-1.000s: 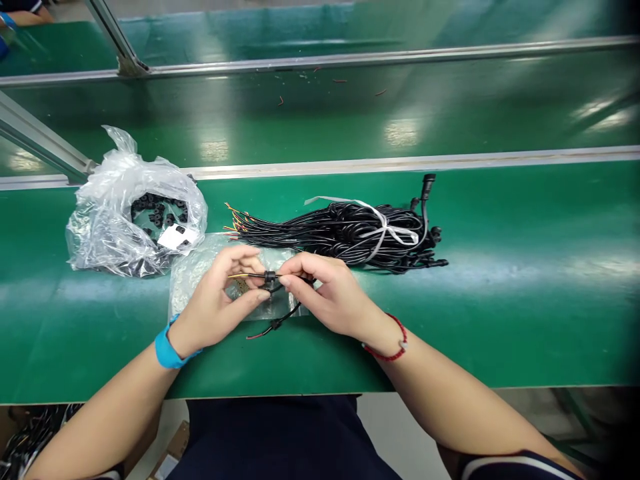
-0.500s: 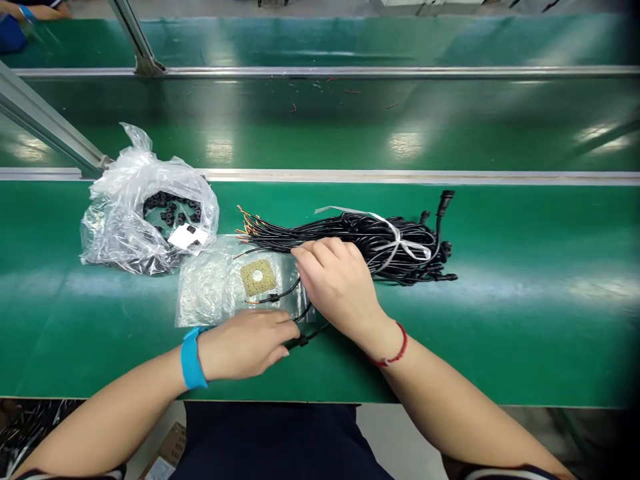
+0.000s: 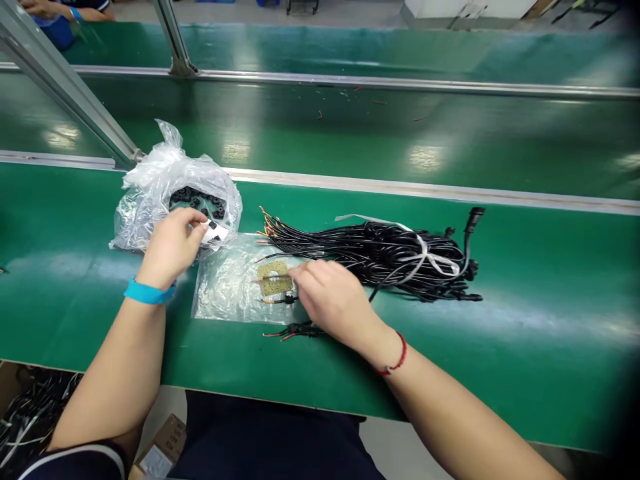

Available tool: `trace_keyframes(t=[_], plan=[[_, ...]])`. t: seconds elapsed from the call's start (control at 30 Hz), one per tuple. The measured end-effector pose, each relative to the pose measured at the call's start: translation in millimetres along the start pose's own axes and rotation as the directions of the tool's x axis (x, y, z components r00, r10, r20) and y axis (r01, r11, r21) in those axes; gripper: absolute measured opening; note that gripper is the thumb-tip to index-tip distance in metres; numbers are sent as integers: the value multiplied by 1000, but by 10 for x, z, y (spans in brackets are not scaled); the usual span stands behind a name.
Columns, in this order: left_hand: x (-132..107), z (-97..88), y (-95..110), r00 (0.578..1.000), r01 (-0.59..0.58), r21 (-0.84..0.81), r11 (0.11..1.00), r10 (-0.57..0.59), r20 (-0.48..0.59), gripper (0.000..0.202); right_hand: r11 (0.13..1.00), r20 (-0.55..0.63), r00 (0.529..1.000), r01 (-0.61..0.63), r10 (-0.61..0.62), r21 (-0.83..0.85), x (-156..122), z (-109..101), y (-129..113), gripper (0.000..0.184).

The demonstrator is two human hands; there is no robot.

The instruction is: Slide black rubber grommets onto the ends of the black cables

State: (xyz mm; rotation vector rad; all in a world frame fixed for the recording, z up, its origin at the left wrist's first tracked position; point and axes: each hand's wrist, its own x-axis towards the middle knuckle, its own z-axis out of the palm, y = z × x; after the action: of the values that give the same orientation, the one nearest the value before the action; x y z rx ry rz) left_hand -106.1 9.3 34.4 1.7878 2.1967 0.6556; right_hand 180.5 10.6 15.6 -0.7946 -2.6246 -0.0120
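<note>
My left hand [image 3: 173, 243] is at the mouth of a clear plastic bag [image 3: 140, 193], fingertips and thumb drawn together beside a white card [image 3: 220, 231]. Small black parts lie on that card; whether one is in the pinch is hidden. My right hand [image 3: 335, 293] pinches a thin black cable [image 3: 278, 277], its stripped end pointing left above a yellowish sponge [image 3: 275, 288] with a hole. Below the sponge lies another cable end with a black fitting [image 3: 289, 300]. Several cable ends with fittings [image 3: 296, 330] rest together nearer me, partly under my right hand.
A tied bundle of black cables [image 3: 395, 257] lies right of the sponge, bare wires leftward. A flat plastic bag [image 3: 220, 293] is under the sponge. A metal post [image 3: 75, 87] rises behind the left bag. Another person's arm [image 3: 90, 13] shows at far left.
My left hand has left the cable ends near the front and reached up-left to the bag. My right hand now holds a cable end over the sponge. The view has shifted slightly.
</note>
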Motion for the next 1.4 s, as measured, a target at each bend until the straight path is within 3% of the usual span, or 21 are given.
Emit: trace_keyframes(t=[0.1, 0.17, 0.23, 0.33, 0.47, 0.57, 0.63, 0.73, 0.9, 1.13, 1.27, 1.33, 1.4], plan=[[-2, 114, 4, 979, -142, 271, 952, 96, 179, 21, 992, 81, 994, 65, -73, 104, -50, 39, -77, 24], [-17, 159, 28, 960, -213, 338, 917, 131, 248, 19, 988, 91, 996, -1, -13, 154, -98, 51, -88, 24], [-25, 175, 40, 954, -246, 375, 894, 154, 259, 15, 975, 95, 991, -114, 98, 192, -146, 53, -73, 26], [-23, 169, 42, 968, -225, 370, 902, 164, 189, 11, 955, 120, 966, -245, 227, 165, -187, 54, -38, 28], [-38, 139, 96, 994, -80, 77, 994, 86, -72, 11, 973, 205, 953, -231, 222, 19, -165, 84, -30, 21], [-83, 123, 194, 980, -100, -230, 968, 56, -193, 13, 981, 238, 951, -184, 195, -68, -131, 116, -30, 18], [-126, 123, 271, 984, -132, -381, 915, 76, -159, 14, 980, 240, 951, -178, 195, -90, -118, 132, -16, 18], [-189, 134, 375, 995, -93, -534, 840, 94, -24, 16, 977, 247, 946, -199, 211, -70, -115, 142, 19, 18], [-248, 170, 489, 982, -9, -653, 757, 130, 137, 15, 971, 270, 932, -236, 240, -47, -96, 158, 28, 19], [-289, 258, 591, 981, 18, -677, 736, 117, 153, 17, 960, 257, 926, -260, 278, -100, -37, 201, -37, 21], [-312, 305, 610, 970, 147, -751, 643, 55, 237, 19, 905, 209, 905, -402, 370, 137, -51, 98, -4, 14], [-329, 324, 608, 956, 188, -792, 580, 77, 283, 20, 848, 153, 914, -407, 377, 339, -65, 7, 7, 11], [-357, 327, 611, 949, 154, -797, 584, 137, 283, 22, 789, 92, 922, -370, 375, 491, -74, -83, 8, 11]])
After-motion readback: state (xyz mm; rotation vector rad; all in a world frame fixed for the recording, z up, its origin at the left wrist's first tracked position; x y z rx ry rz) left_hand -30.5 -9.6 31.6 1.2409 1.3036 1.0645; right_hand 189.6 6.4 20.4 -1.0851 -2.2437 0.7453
